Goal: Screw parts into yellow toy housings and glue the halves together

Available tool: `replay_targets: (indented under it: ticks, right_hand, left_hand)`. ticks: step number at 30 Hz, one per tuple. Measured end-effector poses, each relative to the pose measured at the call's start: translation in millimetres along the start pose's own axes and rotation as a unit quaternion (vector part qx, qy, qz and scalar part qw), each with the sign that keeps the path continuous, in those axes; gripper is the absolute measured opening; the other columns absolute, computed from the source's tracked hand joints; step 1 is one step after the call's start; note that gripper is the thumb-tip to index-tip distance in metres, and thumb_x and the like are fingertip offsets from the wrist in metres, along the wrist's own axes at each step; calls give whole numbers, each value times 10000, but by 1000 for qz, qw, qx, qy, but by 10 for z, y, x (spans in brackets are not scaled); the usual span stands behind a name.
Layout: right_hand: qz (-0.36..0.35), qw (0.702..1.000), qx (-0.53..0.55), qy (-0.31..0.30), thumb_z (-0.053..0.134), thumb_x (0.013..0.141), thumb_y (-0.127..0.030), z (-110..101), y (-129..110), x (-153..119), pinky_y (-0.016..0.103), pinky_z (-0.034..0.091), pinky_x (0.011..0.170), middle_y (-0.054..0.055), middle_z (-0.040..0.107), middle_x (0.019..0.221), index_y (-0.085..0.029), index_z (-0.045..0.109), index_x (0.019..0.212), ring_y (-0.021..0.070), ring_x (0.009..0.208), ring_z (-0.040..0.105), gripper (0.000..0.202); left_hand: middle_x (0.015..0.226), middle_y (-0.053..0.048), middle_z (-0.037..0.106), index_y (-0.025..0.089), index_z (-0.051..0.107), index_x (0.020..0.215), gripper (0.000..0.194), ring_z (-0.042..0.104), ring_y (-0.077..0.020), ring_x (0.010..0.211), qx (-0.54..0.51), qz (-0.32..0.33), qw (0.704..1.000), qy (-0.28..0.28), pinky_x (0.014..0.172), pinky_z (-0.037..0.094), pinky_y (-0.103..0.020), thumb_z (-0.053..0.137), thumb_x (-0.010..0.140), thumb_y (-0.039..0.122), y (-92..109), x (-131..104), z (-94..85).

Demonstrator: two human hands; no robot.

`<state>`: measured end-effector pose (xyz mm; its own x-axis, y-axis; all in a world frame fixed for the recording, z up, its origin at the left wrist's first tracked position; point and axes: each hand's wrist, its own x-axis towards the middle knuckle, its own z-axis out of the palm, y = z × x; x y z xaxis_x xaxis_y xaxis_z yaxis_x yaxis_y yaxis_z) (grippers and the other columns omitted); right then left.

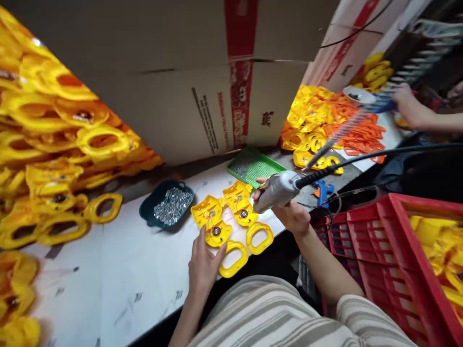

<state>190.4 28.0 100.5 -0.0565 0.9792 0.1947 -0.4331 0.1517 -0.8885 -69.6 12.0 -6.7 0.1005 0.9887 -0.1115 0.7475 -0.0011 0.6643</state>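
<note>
Two yellow plastic shells with round metal parts and thin wires lie side by side on the white work surface; the left yellow shell point(211, 219) is under the fingertips of my left hand point(204, 262), whose thumb and fingers are apart along its ring handle. My right hand point(289, 212) is wrapped round a grey power screwdriver point(277, 191) with a black cable. The tool's body lies over the right edge of the right yellow shell point(240, 205); its tip is hidden. A dark green bowl point(168, 205) of small metal screws sits to the left.
Yellow parts are heaped at the left point(54, 120). A green tray point(255, 167) stands behind the shells, before a large cardboard box point(181, 96). At right are a blue tool point(323, 192), a red crate point(390, 241), orange parts point(358, 125) and another person's hand point(410, 106).
</note>
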Motion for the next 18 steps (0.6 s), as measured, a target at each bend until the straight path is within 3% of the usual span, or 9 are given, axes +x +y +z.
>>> replay_targets:
  ticks: [7, 12, 15, 18]
  right_hand:
    - [-33, 999, 2, 26, 576, 723, -543, -4, -3, -51, 386, 492, 838, 81, 648, 956, -183, 581, 1128, 241, 956, 588, 541]
    - [-13, 999, 11, 47, 556, 726, -635, 25, -10, -63, 367, 515, 750, 69, 647, 883, -194, 597, 1070, 233, 880, 611, 560]
    - [2, 999, 19, 31, 551, 727, -672, 14, -20, -119, 373, 528, 732, 62, 642, 882, -208, 588, 1091, 230, 861, 615, 591]
    - [-1, 1000, -5, 8, 679, 662, -623, -6, 54, -173, 367, 528, 759, 49, 627, 947, -226, 553, 1173, 213, 868, 604, 659]
  left_hand:
    - [1141, -101, 589, 179, 341, 1461, 795, 593, -139, 574, -10, -8, 1000, -3, 648, 564, -365, 611, 811, 549, 103, -26, -48]
    - [1149, -114, 579, 171, 325, 1474, 784, 590, -141, 591, -3, -2, 1000, 2, 674, 564, -365, 597, 834, 534, 100, -21, -32]
    - [1197, -133, 576, 195, 314, 1481, 769, 592, -147, 623, 8, 10, 1000, 14, 711, 564, -372, 614, 841, 498, 66, -48, 3]
    - [1237, -139, 572, 206, 289, 1502, 788, 614, -167, 716, 19, 30, 999, 21, 776, 552, -365, 638, 843, 460, 34, -97, 49]
